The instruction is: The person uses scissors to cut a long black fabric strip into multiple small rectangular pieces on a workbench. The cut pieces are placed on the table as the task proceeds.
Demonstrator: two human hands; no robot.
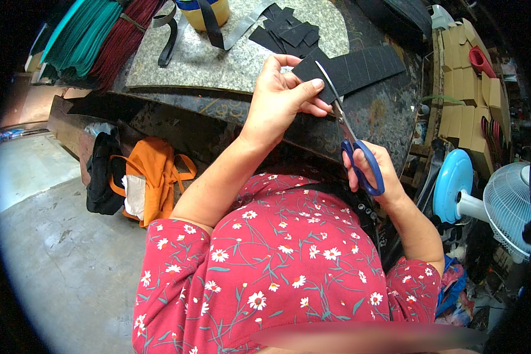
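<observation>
The strip [369, 69], black and scored with faint pale lines, lies by the edge of the table [389, 115], running toward 2 o'clock from the scissors [347, 128]. The left hand [284, 93] pinches its near end between thumb and fingers; the right hand [369, 165] grips the blue handles, blades pointing to 11 o'clock across the strip.

To cut well, the blades should sit squarely on one of the pale lines, the strip kept taut and flat between the left hand's pinch and its free end at 2 o'clock. The left thumb sits very near the upper blade, so it would be safer drawn back toward 9 o'clock before squeezing. A single smooth close should leave a cleaner edge than several snips.

The lower blade is largely hidden, so how wide the blades stand is unclear, as is whether the pinched end is already severed. The right thumb is hard to make out. Pieces [290, 30] overlap in a heap at 11 o'clock, too jumbled to count; the tub [215, 16] beyond is cut off at the top.
</observation>
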